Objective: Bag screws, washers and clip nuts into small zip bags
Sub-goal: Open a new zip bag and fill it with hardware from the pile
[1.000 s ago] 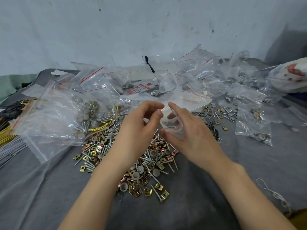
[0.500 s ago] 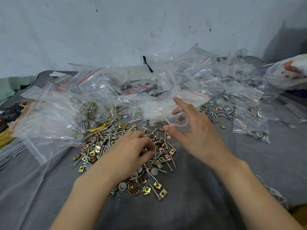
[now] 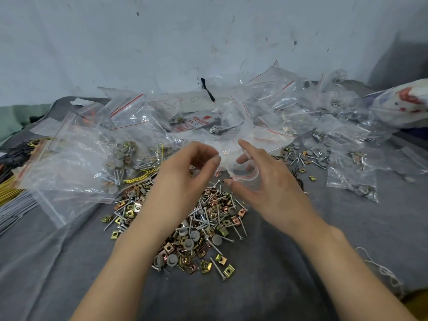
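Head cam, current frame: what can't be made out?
- Head view: whether the left hand holds a part; its curled fingers hide it.
- Contents of the small zip bag in the right hand: lost in glare.
- Text on the red-printed label: too small, bags overlap it.
- The white-and-red bundle: cut by right edge.

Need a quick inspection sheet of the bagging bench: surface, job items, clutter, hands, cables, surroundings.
Surface: grey cloth, wrinkled.
Job's things: loose pile of screws, grey washers and clip nuts at centre; small zip bag, mouth appears open; filled bags at right.
Clutter: large bags of hardware at left; printed sack far right.
Hands: right hand pinches the small zip bag; left hand has fingers curled beside its mouth, contents not visible.
Cables: yellow wires at left edge; white string at right.
Surroundings: scuffed pale wall behind.
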Demonstrator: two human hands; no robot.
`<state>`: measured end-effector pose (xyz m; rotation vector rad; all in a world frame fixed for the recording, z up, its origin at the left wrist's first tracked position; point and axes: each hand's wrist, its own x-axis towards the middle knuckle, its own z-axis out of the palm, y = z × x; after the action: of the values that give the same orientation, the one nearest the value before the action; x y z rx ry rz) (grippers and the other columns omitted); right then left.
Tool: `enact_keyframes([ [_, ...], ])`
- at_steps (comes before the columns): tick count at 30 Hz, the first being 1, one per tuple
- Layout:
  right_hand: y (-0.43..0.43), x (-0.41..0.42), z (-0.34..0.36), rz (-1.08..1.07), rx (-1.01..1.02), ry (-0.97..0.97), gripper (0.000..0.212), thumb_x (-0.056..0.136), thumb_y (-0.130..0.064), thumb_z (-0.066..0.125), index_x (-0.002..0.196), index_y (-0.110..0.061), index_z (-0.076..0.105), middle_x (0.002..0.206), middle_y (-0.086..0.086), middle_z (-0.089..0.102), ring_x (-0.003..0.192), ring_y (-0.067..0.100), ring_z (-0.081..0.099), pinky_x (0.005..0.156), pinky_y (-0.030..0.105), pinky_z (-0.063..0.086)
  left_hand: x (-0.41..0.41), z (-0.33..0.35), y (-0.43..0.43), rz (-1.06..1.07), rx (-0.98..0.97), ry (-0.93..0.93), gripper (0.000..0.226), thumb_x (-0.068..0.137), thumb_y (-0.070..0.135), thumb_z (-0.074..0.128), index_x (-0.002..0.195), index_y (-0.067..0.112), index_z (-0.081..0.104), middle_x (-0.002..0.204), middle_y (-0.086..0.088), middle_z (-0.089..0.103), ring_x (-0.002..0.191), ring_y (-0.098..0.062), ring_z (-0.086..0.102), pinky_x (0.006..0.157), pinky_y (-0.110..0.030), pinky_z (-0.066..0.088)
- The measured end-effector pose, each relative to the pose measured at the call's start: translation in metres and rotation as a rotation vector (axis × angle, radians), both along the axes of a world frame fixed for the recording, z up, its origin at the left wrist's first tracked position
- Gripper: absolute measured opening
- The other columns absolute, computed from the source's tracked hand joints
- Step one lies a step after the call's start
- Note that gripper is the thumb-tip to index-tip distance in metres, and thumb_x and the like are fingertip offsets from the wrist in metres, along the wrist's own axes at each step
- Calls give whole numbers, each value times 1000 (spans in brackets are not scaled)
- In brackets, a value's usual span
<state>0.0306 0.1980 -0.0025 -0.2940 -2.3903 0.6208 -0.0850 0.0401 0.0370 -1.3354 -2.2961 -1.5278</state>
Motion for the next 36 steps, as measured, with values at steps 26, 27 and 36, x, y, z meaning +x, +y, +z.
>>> enact_keyframes([
  [26, 9, 3, 0, -48, -25, 47, 74, 88, -64, 56, 152, -35, 33, 114, -41, 31, 105, -18, 30, 100, 30, 31, 12, -23, 14, -149, -629, 250, 22, 99, 34, 50, 116, 26, 62, 110, 6, 63, 104, -16, 57, 93, -39, 45],
  [27, 9, 3, 0, -46, -26, 46, 74, 88, -64, 56, 152, -35, 33, 115, -40, 32, 106, -18, 31, 101, 30, 32, 14, -25, 15, -148, -681, 304, 25, 100, 37, 49, 120, 28, 61, 115, 5, 60, 110, -19, 52, 97, -40, 42],
  [36, 8, 4, 3, -34, -40, 29, 73, 90, -57, 64, 152, -32, 35, 116, -26, 45, 108, -8, 42, 106, 37, 38, 15, -30, 15, -63, -819, 444, 28, 98, 48, 48, 116, 29, 56, 124, 4, 47, 119, -20, 41, 103, -37, 36],
])
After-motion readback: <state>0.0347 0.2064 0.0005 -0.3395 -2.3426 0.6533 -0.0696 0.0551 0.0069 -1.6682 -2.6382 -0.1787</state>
